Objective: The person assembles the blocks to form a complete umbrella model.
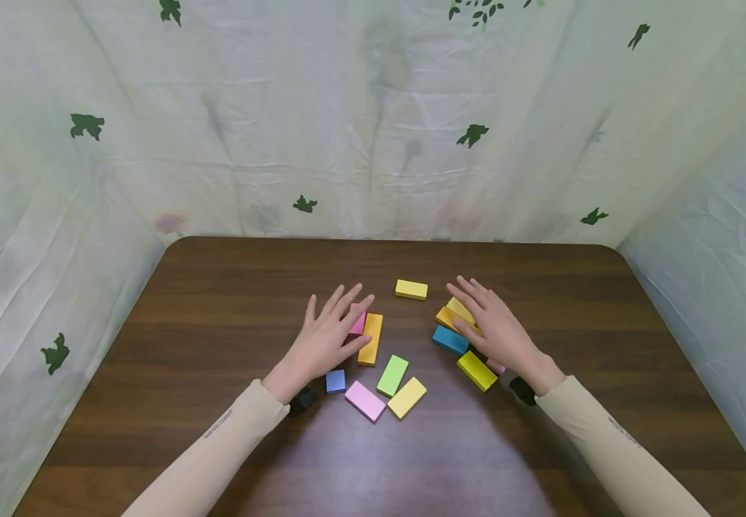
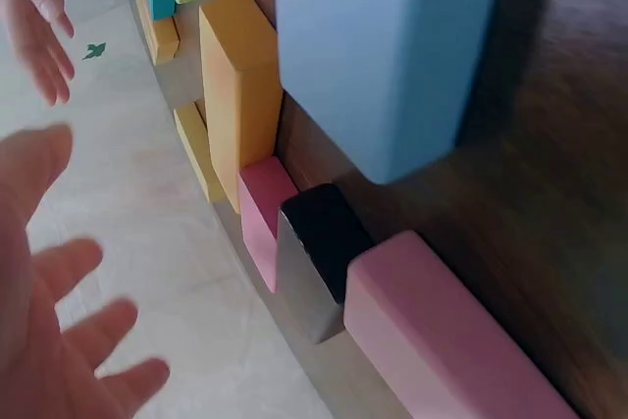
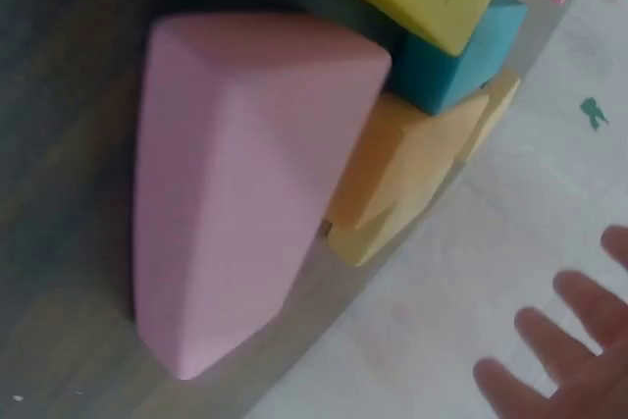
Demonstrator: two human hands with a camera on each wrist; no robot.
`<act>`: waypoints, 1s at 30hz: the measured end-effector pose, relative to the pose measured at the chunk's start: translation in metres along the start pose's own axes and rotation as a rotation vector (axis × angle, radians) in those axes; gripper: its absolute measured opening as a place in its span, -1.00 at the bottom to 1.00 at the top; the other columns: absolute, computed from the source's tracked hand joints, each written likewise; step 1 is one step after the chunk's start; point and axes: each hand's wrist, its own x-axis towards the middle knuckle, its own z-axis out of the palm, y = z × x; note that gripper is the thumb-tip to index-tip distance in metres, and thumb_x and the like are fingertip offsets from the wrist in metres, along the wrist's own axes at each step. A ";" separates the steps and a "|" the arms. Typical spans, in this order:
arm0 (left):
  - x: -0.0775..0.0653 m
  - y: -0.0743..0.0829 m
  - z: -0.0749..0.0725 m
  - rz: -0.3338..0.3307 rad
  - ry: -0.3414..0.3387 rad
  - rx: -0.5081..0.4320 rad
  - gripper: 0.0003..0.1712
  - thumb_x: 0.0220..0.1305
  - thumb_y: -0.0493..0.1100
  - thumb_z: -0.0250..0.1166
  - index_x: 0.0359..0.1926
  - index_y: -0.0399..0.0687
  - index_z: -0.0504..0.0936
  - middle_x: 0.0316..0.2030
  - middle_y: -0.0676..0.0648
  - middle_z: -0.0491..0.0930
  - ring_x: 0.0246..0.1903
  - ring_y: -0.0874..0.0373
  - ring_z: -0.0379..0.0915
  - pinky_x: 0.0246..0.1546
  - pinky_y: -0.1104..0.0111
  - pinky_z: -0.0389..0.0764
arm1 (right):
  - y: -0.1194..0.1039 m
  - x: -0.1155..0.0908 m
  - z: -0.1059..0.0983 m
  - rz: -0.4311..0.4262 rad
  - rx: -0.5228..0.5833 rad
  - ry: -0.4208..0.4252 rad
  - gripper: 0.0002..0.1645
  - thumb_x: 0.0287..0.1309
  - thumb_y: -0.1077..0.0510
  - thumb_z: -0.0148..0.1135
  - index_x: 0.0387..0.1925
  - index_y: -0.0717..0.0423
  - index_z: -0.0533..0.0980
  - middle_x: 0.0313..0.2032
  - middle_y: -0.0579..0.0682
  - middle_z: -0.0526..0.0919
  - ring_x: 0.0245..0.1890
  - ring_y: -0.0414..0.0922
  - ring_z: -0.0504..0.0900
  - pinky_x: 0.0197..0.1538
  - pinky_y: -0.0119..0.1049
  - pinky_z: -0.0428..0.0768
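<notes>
Beneath the left fingers apparently lies a pink block.

Hands: two, left hand and right hand. Blocks sighted: fourteen. Yellow blocks: four, one between both sets of fingertips, one nearer than the left thumb, two by the right fingers. Pink blocks: four, three on the left fingers' side. Orange blocks: two, one by each thumb. Blue blocks: two. Green block: one. Black block: one.
</notes>
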 end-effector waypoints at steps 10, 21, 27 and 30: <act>-0.018 -0.006 0.001 0.188 -0.174 -0.033 -0.33 0.30 0.07 0.22 0.37 -0.01 0.34 0.38 -0.05 0.22 0.40 -0.12 -0.06 0.22 -0.30 -0.11 | -0.003 -0.017 0.007 -0.122 0.049 -0.056 -0.34 0.25 0.10 0.23 0.35 0.11 0.32 0.33 0.13 0.30 0.32 0.09 0.25 0.25 0.04 0.28; -0.032 0.012 0.006 0.369 -0.260 -0.150 -0.50 0.35 -0.04 0.15 0.30 0.06 0.45 0.34 0.07 0.29 0.41 -0.05 -0.07 0.24 -0.25 -0.08 | -0.008 -0.033 0.015 -0.147 0.058 -0.092 -0.53 0.21 0.15 0.25 0.17 0.12 0.52 0.21 0.05 0.48 0.20 0.02 0.43 0.13 -0.01 0.44; -0.034 0.019 0.011 0.374 -0.281 -0.155 -0.53 0.33 -0.10 0.14 0.25 0.03 0.50 0.33 0.09 0.31 0.41 -0.04 -0.08 0.24 -0.25 -0.09 | -0.009 -0.034 0.018 -0.189 0.074 -0.069 -0.58 0.16 0.22 0.29 0.07 0.22 0.57 0.15 0.08 0.52 0.17 0.07 0.45 0.15 -0.03 0.42; -0.035 0.020 0.013 0.371 -0.282 -0.148 -0.52 0.33 -0.09 0.14 0.26 0.03 0.50 0.33 0.09 0.31 0.41 -0.03 -0.09 0.24 -0.25 -0.09 | -0.009 -0.033 0.019 -0.191 0.071 -0.070 -0.57 0.16 0.21 0.29 0.08 0.22 0.56 0.16 0.08 0.52 0.16 0.06 0.45 0.15 -0.03 0.42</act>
